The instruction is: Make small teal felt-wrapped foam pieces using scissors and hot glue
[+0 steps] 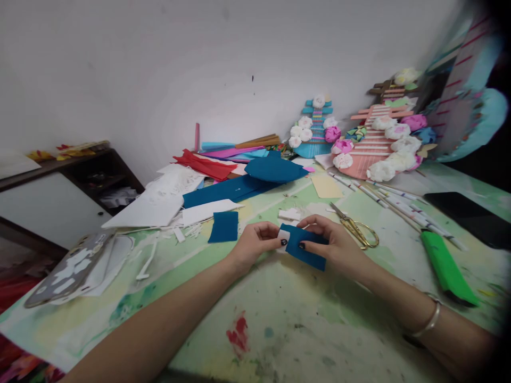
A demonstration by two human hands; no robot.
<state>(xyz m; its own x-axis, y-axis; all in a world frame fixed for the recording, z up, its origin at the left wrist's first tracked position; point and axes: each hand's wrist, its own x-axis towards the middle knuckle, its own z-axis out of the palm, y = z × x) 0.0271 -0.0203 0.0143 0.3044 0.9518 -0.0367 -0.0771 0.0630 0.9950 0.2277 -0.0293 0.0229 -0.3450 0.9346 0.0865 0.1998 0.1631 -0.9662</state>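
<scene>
Left of the gold-handled scissors (347, 219), the left hand (255, 242) pinches a white paper strip (283, 235) and the right hand (333, 242) a blue rectangle (301, 254), seemingly aligning them, which next calls for steadiness.

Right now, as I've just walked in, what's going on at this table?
A person is handling a small blue sheet with both hands. The right hand grips the sheet, while the left hand pinches a white piece at its left end. A second blue piece lies flat on the table, left of the hands. The scissors lie just beyond the right hand.
</scene>
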